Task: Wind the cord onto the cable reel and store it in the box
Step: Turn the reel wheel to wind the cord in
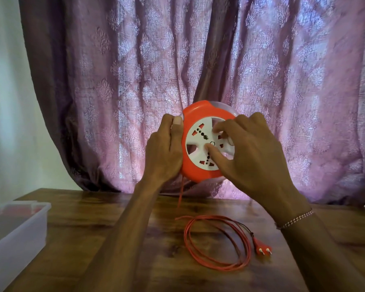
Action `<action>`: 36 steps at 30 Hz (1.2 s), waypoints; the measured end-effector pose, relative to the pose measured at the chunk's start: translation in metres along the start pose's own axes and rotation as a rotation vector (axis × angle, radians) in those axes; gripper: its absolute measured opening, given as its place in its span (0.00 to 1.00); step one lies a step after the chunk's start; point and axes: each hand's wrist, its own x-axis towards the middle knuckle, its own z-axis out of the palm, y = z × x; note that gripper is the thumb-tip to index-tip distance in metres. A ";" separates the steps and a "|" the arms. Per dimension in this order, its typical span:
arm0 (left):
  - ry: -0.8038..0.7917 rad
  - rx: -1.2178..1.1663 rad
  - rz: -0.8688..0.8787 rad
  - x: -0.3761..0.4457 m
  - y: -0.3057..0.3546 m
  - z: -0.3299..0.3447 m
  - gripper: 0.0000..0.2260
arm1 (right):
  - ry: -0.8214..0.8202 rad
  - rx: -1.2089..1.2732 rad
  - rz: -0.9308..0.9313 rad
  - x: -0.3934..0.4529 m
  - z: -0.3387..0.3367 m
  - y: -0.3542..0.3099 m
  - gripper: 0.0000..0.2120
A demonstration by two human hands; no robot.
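Observation:
I hold an orange cable reel (195, 169) with a white socket face upright above the table. My left hand (164, 150) grips its left rim, thumb on the front edge. My right hand (249, 150) rests on the white socket hub, fingers hooked into its openings. A thin red cord (217, 243) hangs from the reel's bottom left and lies in loose loops on the table. The cord ends in a red two-pin plug (261, 247) lying at the right of the loops. A clear plastic box (17, 232) stands at the left edge of the table.
The wooden table (114, 218) runs across the lower view. A purple patterned curtain (177, 70) hangs right behind the reel and reaches the table's far edge. A pale wall shows at the far left. A beaded bracelet (293, 220) circles my right wrist.

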 end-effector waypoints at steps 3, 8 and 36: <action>0.004 -0.009 -0.005 0.000 -0.001 -0.001 0.16 | -0.082 -0.003 -0.124 0.000 -0.003 0.004 0.13; 0.010 -0.017 -0.006 0.001 -0.002 -0.001 0.16 | -0.236 -0.032 -0.151 -0.001 0.001 -0.001 0.24; -0.006 0.045 0.021 -0.002 -0.001 0.003 0.14 | -0.196 0.028 -0.097 -0.001 -0.001 -0.005 0.22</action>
